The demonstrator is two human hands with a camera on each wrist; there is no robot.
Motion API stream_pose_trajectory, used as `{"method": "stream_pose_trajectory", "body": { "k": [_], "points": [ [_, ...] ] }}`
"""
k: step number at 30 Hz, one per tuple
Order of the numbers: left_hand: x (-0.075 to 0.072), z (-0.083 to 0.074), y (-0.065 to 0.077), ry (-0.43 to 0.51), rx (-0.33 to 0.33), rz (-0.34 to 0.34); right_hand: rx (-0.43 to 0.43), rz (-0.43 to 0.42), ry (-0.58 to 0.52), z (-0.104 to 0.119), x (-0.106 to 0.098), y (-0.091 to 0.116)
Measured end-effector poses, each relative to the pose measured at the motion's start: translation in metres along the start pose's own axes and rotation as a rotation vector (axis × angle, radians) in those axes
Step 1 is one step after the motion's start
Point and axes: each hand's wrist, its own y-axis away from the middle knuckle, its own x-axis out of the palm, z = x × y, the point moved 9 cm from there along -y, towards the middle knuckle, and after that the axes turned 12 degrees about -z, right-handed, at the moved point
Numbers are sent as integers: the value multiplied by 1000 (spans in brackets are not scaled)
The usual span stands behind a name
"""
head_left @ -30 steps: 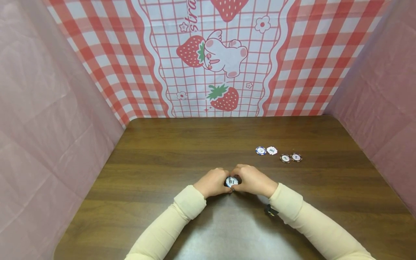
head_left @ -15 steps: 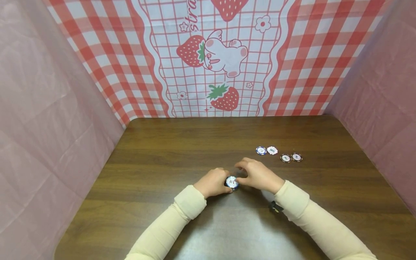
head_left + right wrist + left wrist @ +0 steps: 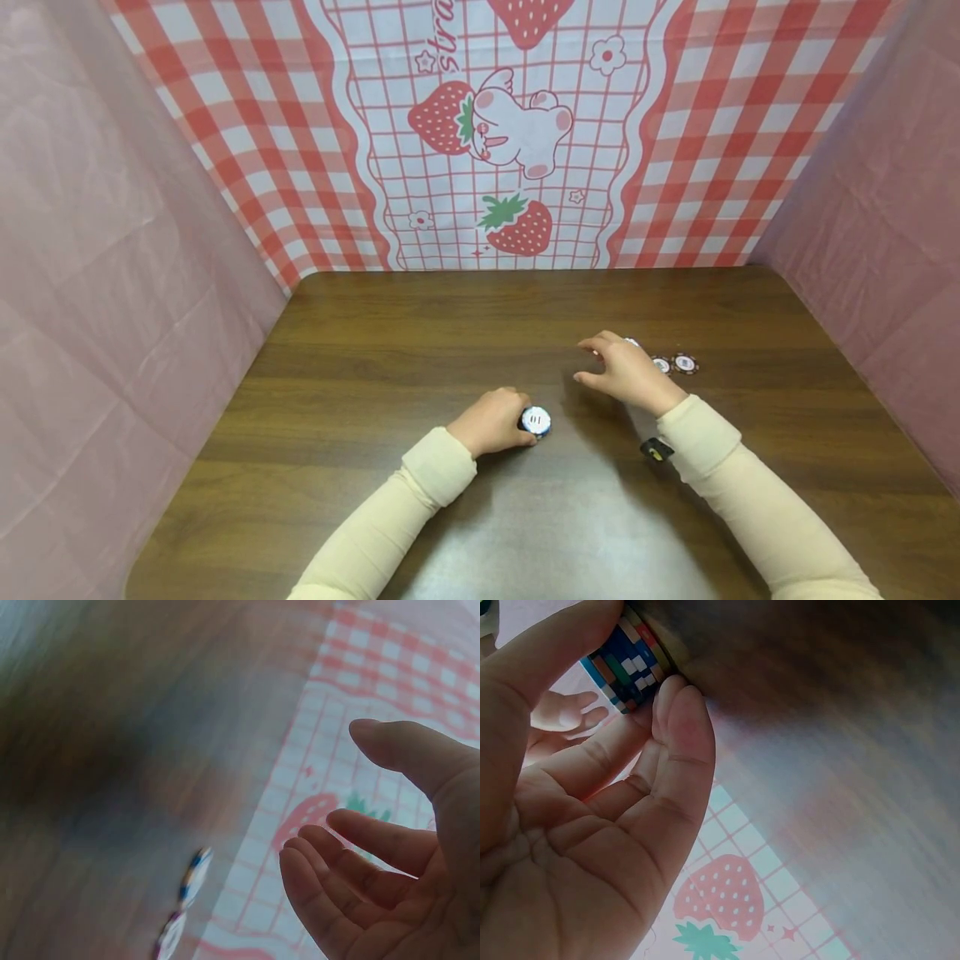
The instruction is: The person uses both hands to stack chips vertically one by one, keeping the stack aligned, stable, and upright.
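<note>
My left hand (image 3: 491,422) grips a short stack of poker chips (image 3: 536,421) near the middle of the table, thumb on one side and fingers on the other. A white-faced chip tops the stack. The left wrist view shows the layered coloured edges of the stack (image 3: 632,666) between thumb and fingertips. Farther right, my right hand (image 3: 628,372) hovers with thumb and fingers spread, holding nothing. It partly covers the loose chips beyond it: a white chip (image 3: 633,342) peeks out behind the knuckles. In the right wrist view, a blue-edged chip (image 3: 196,876) lies beside another chip (image 3: 172,935).
Two dark-edged chips (image 3: 685,363) lie side by side to the right of my right hand, one partly covered. The brown wooden table (image 3: 360,350) ends at a red checked strawberry cloth (image 3: 517,225) at the back. Pink cloth (image 3: 855,217) hangs on both sides.
My right hand has let go of the stack and moved right and away from me, toward the loose chips, its fingers spreading. The left hand stays in place around the stack.
</note>
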Motion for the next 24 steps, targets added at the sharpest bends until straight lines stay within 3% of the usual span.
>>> {"method": "stream_pose_trajectory", "body": {
  "k": [10,24],
  "points": [
    [-1,0,0,-2,-5,-2,50,-1,92,-42,0,-6],
    [0,0,0,0,-4,2,67,93,200,-56,19,-9]
  ]
}}
